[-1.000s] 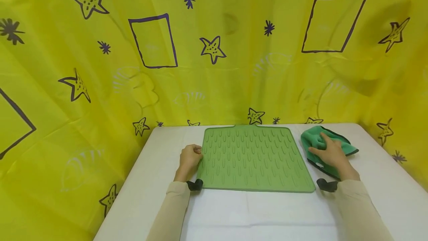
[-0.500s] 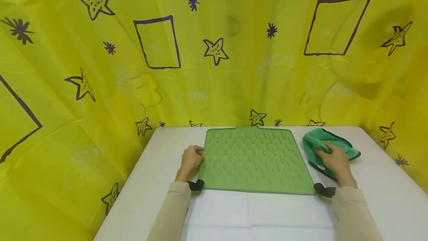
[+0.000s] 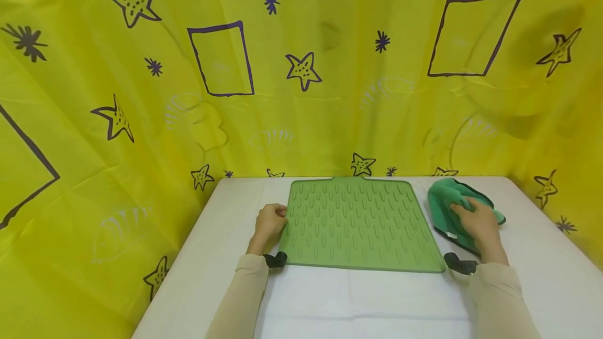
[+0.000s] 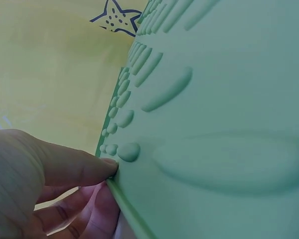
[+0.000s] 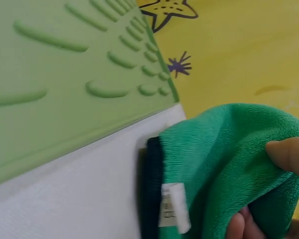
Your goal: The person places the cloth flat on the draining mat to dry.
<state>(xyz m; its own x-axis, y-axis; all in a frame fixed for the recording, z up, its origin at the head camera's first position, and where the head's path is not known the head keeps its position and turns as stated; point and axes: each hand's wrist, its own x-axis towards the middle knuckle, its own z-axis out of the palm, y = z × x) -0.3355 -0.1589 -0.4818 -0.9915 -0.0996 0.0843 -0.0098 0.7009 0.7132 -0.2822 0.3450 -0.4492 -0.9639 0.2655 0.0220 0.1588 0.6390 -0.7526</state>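
Observation:
A light green ridged mat [image 3: 355, 226] lies flat on the white table. At its left edge, my left hand [image 3: 270, 224] pinches the rim; in the left wrist view the thumb [image 4: 82, 167] presses on top while the fingers curl beneath. Right of the mat is a darker green cloth [image 3: 443, 213] with a black border and a small white label [image 5: 173, 206]. My right hand [image 3: 479, 224] grips a bunched fold of this cloth between thumb and fingers. Part of the cloth is raised, and some fingertips are hidden behind its fold.
The white table [image 3: 330, 297] reaches back to a yellow curtain [image 3: 330, 119] printed with stars and rectangles. The curtain also hangs along the left and right sides. Dark wrist camera mounts [image 3: 275, 259] sit at both cuffs.
The right hand's spread fingers have closed on the cloth, gathering a fold and lifting it slightly. The left hand stays at the mat's edge. The head view has shifted a little.

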